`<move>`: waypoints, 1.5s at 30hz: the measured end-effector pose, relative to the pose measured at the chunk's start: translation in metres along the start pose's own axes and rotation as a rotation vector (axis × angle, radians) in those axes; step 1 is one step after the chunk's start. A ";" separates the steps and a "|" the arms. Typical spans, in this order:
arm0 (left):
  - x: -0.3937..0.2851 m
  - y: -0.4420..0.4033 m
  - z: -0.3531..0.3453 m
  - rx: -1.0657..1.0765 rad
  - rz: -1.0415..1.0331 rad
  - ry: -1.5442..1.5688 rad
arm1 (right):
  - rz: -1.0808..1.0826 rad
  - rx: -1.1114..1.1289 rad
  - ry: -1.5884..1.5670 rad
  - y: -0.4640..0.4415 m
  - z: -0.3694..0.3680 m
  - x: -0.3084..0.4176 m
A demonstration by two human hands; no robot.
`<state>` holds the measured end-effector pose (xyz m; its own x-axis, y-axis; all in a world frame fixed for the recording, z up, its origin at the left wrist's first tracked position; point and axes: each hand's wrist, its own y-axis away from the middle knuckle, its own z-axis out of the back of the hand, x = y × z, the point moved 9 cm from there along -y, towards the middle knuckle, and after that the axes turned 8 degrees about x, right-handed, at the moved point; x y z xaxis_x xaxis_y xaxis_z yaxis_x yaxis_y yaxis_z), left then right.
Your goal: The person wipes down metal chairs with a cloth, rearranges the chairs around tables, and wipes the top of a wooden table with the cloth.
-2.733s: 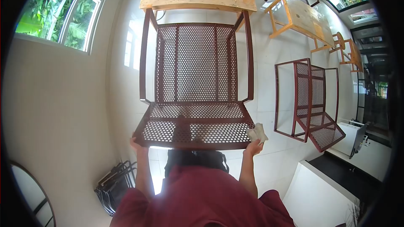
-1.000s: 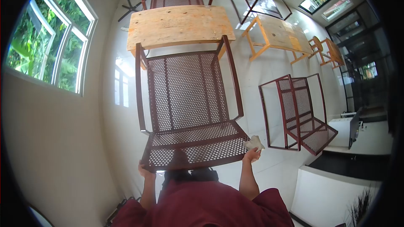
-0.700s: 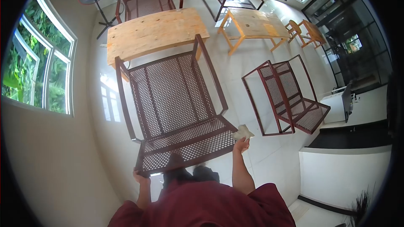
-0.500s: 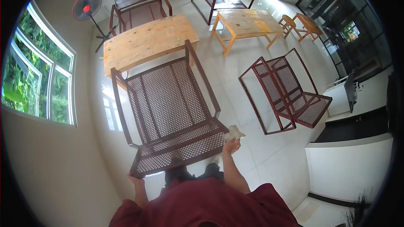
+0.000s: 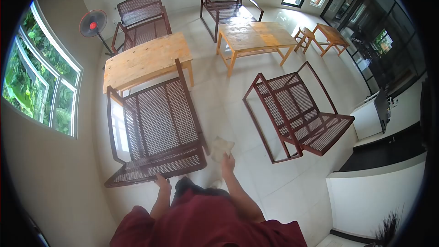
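A dark brown metal bench (image 5: 157,114) with perforated panels stands just ahead of me, to the left. My left hand (image 5: 163,182) is at its nearest edge, the fingers curled against the rail. Pinched in my right hand (image 5: 227,162) is a pale cloth (image 5: 221,148), which hangs out over the floor just right of the bench's near corner. The cloth looks apart from the bench.
Beyond the bench stands a wooden table (image 5: 148,59), with a second wooden table (image 5: 258,35) to its right. Another perforated bench (image 5: 292,110) stands on the right. Farther back are two more benches, a fan (image 5: 93,25) and a stool (image 5: 302,34). A window (image 5: 45,77) lines the left wall.
My left hand has shifted from the bench's left corner rightward along its near edge. My right hand and the cloth have come away from the bench's right corner. The whole view has shifted.
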<state>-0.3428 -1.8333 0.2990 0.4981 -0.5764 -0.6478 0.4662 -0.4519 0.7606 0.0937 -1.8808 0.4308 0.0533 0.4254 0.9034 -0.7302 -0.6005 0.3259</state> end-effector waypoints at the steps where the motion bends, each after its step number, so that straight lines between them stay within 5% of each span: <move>1: 0.008 0.010 -0.012 0.000 -0.006 0.009 | -0.067 0.087 -0.061 -0.010 0.011 -0.007; 5: 0.000 0.027 -0.019 -0.275 -0.082 0.049 | -0.090 0.080 -0.209 -0.026 0.061 -0.006; 17: -0.010 0.045 0.003 -0.497 -0.252 -0.132 | -0.329 0.402 -0.167 -0.105 0.093 -0.044; 21: -0.049 0.084 0.000 -0.878 -0.227 -0.844 | -0.377 0.588 -0.115 -0.154 0.081 -0.022; 22: -0.063 0.119 -0.022 -0.877 -0.076 -0.782 | -0.386 0.599 -0.075 -0.167 0.078 -0.010; 25: -0.094 0.141 -0.069 -0.994 -0.517 -1.032 | -0.286 0.723 -0.003 -0.204 0.062 0.030; 27: -0.119 0.151 -0.134 -0.751 -0.754 -0.887 | -0.232 0.740 0.167 -0.220 0.048 0.065; 28: -0.118 0.133 -0.169 -0.642 -1.052 -0.934 | -0.183 0.760 0.237 -0.231 0.041 0.075; 29: -0.125 0.143 -0.213 -0.377 -1.100 -0.702 | -0.130 0.779 0.309 -0.242 0.035 0.085; 33: -0.114 0.164 -0.404 0.531 -0.883 -0.673 | 0.006 0.910 0.605 -0.269 0.002 0.133; 37: -0.098 0.274 -0.546 1.229 -1.046 -1.016 | 0.257 1.019 0.663 -0.299 -0.028 0.183; 42: -0.072 0.303 -0.639 1.429 -0.910 -1.445 | 0.319 1.118 0.645 -0.358 -0.044 0.239; 45: -0.078 0.281 -0.683 1.287 -0.855 -1.598 | 0.313 1.167 0.692 -0.399 -0.052 0.269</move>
<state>0.2487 -1.4509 0.5338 -0.6445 0.3341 -0.6877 -0.7377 -0.5079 0.4447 0.3637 -1.4918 0.5296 -0.5987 0.2094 0.7731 0.3527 -0.7977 0.4891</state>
